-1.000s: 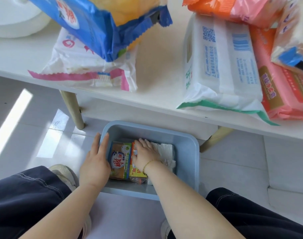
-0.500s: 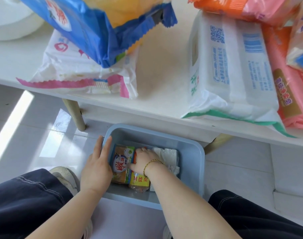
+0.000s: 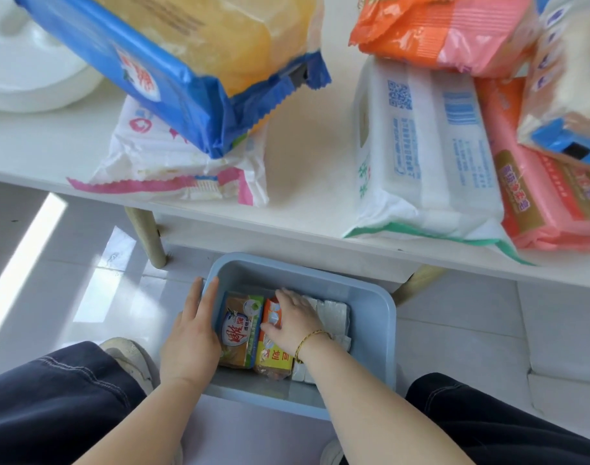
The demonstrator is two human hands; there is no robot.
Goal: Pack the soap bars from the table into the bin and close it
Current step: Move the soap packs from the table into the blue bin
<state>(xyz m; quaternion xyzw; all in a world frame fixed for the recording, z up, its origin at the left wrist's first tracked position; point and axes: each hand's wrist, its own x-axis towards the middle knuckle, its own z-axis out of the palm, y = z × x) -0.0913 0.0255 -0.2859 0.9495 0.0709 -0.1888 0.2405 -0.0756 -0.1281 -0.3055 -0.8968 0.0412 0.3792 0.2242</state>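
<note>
A light blue bin (image 3: 374,297) stands on the floor under the table edge, between my knees. Inside it lie a brown soap pack (image 3: 240,333), an orange-and-yellow soap pack (image 3: 275,357) and white soap bars (image 3: 334,313). My left hand (image 3: 193,330) rests on the bin's left wall with straight fingers. My right hand (image 3: 293,320) lies flat on the orange-and-yellow pack, thumb at its left edge. On the white table (image 3: 307,169) lie more soap packs: blue-and-yellow (image 3: 193,62), white-and-pink (image 3: 173,169), white with blue print (image 3: 431,156), pink (image 3: 548,203) and orange (image 3: 448,31).
A white rounded object (image 3: 28,72) sits at the table's far left. Another wrapped pack (image 3: 572,95) lies on the pink one at the right edge. A wooden table leg (image 3: 149,236) stands left of the bin. My dark trouser legs flank the bin.
My right hand's fingers have stretched out toward the far end of the orange-and-yellow pack. My left hand stays on the bin's left wall.
</note>
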